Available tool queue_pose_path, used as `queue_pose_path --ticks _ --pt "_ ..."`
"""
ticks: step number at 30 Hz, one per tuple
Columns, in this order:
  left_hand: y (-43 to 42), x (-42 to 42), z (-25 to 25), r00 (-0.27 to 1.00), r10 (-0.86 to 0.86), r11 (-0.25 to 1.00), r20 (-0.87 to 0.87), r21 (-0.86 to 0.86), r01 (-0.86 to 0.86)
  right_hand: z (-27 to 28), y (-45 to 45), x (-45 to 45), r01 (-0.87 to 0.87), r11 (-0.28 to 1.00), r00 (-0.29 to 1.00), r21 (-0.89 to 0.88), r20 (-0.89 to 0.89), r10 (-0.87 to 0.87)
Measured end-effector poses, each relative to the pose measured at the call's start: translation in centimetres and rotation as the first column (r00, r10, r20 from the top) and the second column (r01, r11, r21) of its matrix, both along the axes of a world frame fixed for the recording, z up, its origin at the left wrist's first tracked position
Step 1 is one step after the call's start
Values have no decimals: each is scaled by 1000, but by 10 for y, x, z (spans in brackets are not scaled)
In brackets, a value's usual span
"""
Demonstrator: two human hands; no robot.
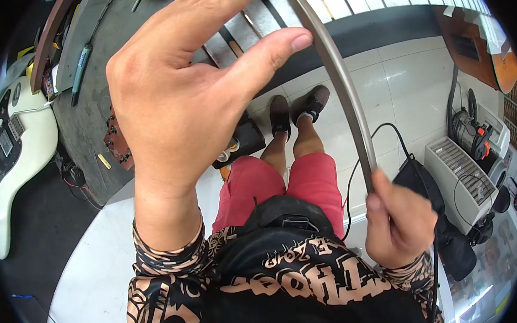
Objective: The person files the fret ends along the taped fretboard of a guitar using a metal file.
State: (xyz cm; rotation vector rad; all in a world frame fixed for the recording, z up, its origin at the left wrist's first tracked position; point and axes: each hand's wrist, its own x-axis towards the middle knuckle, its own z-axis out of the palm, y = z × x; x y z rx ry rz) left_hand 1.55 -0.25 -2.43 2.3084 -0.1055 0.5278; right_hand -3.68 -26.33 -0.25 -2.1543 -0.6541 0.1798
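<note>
A long, narrow grey metallic strip (337,68) runs from the top edge of the head view down to my right hand. My right hand (401,221) is closed around its lower end, thumb and fingers pressed on it. My left hand (182,83) is raised in front of the bench with thumb and index finger spread apart. Its thumb tip sits close beside the strip's left edge; whether it touches I cannot tell. The index fingertip reaches the strip near the top of the view. The strip's far end is out of frame.
A dark workbench (101,58) holds a teal marker pen (81,69) and a brown guitar headstock (114,141). At left lies a cream electric guitar body (34,131). A white drawer unit (458,176) and a black cable (349,197) are at right. An orange-brown guitar (504,72) stands upper right.
</note>
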Motion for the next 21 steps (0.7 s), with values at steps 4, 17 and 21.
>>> queue_pose_path --ticks 4,17,21 --pt "1 0 -1 1000 9 1000 -8 -10 -9 14 76 59 100 992 993 -73 -63 -105" --pt "2 1 0 1000 12 1000 -1 -4 -12 11 37 25 20 996 1000 -85 -6 -21" --pt "3 1 -2 1000 16 1000 -11 -11 -16 5 92 77 60 998 990 -10 131 -58"
